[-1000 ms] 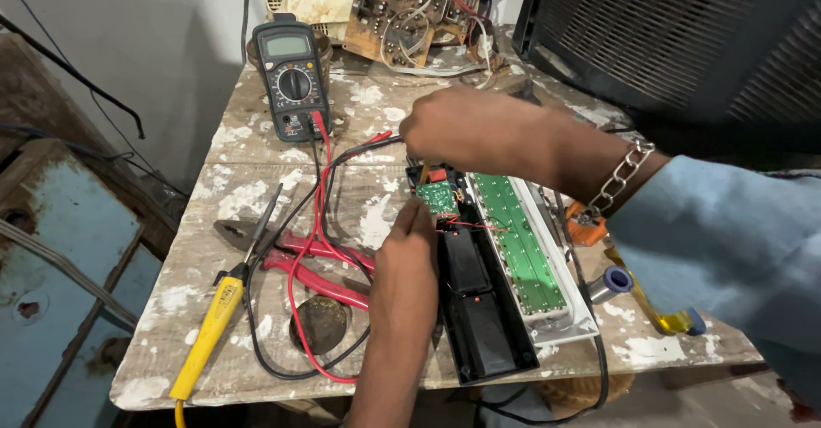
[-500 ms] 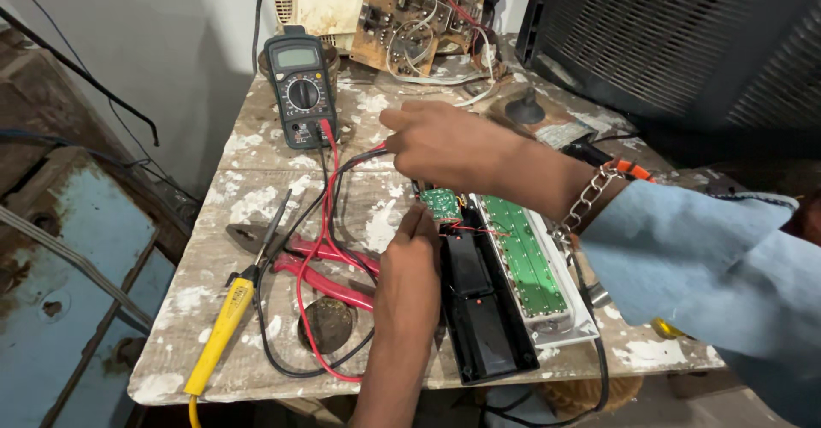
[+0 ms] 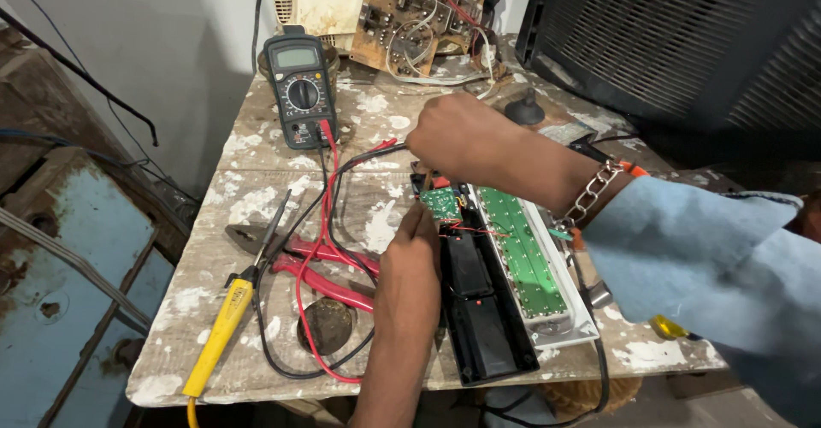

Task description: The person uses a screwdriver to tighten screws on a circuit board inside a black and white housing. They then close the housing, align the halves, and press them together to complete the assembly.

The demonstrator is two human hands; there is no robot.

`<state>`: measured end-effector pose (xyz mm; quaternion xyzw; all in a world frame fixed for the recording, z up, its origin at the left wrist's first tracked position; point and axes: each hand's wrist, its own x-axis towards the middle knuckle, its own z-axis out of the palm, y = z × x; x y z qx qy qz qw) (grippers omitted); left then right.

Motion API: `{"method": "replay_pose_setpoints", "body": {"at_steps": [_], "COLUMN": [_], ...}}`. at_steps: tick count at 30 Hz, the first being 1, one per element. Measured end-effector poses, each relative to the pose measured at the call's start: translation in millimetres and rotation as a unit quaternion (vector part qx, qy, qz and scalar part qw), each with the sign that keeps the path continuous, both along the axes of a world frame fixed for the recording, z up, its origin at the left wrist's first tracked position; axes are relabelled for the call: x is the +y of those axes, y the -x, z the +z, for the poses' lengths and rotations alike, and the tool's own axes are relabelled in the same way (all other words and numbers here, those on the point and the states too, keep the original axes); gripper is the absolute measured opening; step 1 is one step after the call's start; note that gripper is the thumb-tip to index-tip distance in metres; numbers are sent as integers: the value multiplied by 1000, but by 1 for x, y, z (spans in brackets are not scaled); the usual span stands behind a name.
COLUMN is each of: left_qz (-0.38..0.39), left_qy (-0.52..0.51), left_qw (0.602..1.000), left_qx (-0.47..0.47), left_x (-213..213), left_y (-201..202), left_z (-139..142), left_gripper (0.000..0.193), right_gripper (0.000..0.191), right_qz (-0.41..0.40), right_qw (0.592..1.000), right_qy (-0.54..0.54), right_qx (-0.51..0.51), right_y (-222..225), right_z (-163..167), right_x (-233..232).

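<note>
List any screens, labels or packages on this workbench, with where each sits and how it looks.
Multimeter: far left of the bench, upright dark grey case, pale greenish rectangular screen on top, round dial below.
Dial markings: a ring of small pale print around the knob, too small to make out.
No packages or signs in view.

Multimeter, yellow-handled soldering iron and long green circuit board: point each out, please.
multimeter point(image 3: 298, 94), head view, on its round dial.
yellow-handled soldering iron point(image 3: 215, 338), head view, on the yellow handle.
long green circuit board point(image 3: 517, 253), head view, mid-board on the green face.
</note>
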<state>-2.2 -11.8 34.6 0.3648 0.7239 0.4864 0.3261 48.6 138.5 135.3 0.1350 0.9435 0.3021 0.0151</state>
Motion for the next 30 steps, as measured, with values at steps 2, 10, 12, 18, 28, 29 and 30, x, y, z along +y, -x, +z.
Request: {"method": "replay_pose_setpoints", "body": {"at_steps": [2,10,12,18,28,29,30], "left_qz": [-17,-11,-8,-19,-14,-19,-24], "left_qy": [-88,-130,-117,-100,-125,-123,-121], "left_qw": [981,963,977,968,958,955,953], "left_qx": [174,234,177,228,257,268,278], "left_x": [4,13,12,12,10,11,12], "left_y": [1,2,2,3,4,4,5], "left_z": [-7,-32,-30,-29,-35,-34,-34], "left_gripper": [36,38,41,41,36,35,35], "right_gripper": [13,13,9,8,7,7,7], "right_qz": [-16,91,94,145,107,109,111], "right_qw": [1000,995,994,989,994,994,993], "right_qy": [26,34,55,22,-7,-13,-20], "right_qx": [-5,2,0,5,-29,-29,-28], "right_y": [-5,-14,-13,-4,2,4,7], "right_z": [3,13,16,13,13,12,11], "right_x": [0,-17,-18,-23,-14,-14,-13]}}
